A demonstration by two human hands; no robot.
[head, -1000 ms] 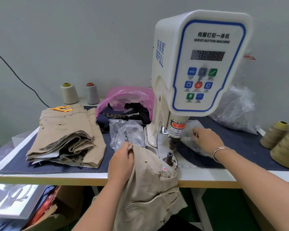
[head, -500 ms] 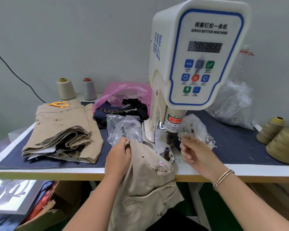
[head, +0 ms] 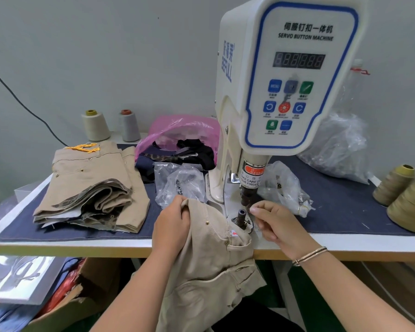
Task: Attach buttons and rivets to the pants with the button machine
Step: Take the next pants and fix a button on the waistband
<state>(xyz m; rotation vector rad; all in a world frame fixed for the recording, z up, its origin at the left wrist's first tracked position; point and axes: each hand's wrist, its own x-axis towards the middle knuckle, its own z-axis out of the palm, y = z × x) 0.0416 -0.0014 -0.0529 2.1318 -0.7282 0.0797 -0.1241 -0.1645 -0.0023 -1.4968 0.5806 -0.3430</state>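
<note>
Button machine (head: 288, 75): white body with blue-edged control panel, standing on a table (head: 333, 243) covered by a dark blue cloth (head: 340, 207). Its upper punch (head: 248, 195) hangs directly above a short lower post (head: 241, 215).

Pants (head: 213, 259): beige, draped over the table's front edge just left of the lower post, waist end up on the table, small metal rivets visible on the fabric.

Left hand (head: 171, 230): fingers curled round a bunched fold at the top of the pants, gripping it.

Right hand (head: 277, 226): thumb and forefinger pressed together on a small dark part (head: 251, 209), held between punch and post; whether it is a button or a rivet cannot be told. Bracelets on the wrist.

Stack of folded pants (head: 91, 188): beige, on the cloth at left, well apart from the machine.

Clear bags (head: 180, 185): crumpled, beside the machine base; another bag (head: 283, 185) lies just behind the right hand.

Thread cones (head: 393, 185): olive, at the table's right end; two pale spools (head: 95, 125) near the wall.
</note>
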